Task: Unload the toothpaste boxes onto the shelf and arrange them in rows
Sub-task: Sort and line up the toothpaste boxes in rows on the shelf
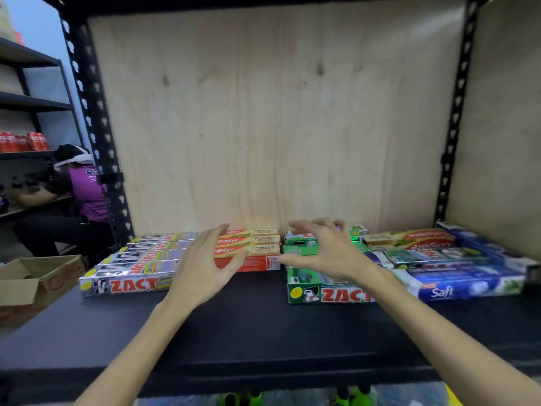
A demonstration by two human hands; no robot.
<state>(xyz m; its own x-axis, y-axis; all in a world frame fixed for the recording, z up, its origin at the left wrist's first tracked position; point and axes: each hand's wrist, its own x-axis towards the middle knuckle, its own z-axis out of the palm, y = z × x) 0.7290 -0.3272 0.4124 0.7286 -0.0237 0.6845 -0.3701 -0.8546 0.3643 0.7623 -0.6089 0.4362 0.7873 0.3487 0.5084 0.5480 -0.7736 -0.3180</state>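
Toothpaste boxes lie in rows along the back of the dark shelf [248, 326]. At the left are several silver Zact boxes [126, 284], then red Colgate boxes [257, 250]. Green Zact boxes [319, 291] lie right of centre, and more Colgate boxes [409, 240] and blue boxes [468, 284] at the right. My left hand [205, 265] hovers with spread fingers over the seam between the silver and red boxes. My right hand [325, 250] hovers with spread fingers over the green boxes. Neither hand holds anything.
A plywood panel [278, 118] backs the shelf between black perforated uprights [96, 136]. An open cardboard box [38, 276] stands at the left. Beyond it a person in a purple shirt [85, 191] crouches at another rack with red cans [23, 141].
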